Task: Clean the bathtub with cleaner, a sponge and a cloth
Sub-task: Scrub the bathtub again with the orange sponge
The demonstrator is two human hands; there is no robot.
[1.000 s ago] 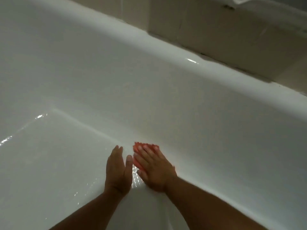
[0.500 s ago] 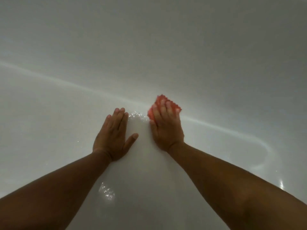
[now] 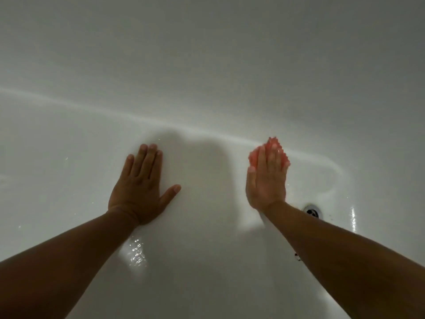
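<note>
The person is leaning into the white bathtub (image 3: 207,65), and both bare forearms are reaching forward onto its floor. The left hand (image 3: 140,183) is lying flat on the wet enamel, palm down. Its four fingers are lying straight and close together while the thumb is sticking out to the right. It is holding nothing.

The right hand (image 3: 266,180) is pressing down on a pink pad (image 3: 253,157) with a wavy edge; whether it is the sponge or the cloth is not showing clearly. The fingers are lying straight and pressed together on top of it, not curling round it. The pad is sitting under the fingers, and its edge is peeking out past the fingertips and on both sides of them. It is resting right at the curve where the tub floor is rising into the far wall. The pad is lying well apart from the left hand, with bare enamel between.

The metal drain (image 3: 312,210) is showing just to the right of the right wrist. Water droplets (image 3: 136,252) are glinting beside the left forearm.
</note>
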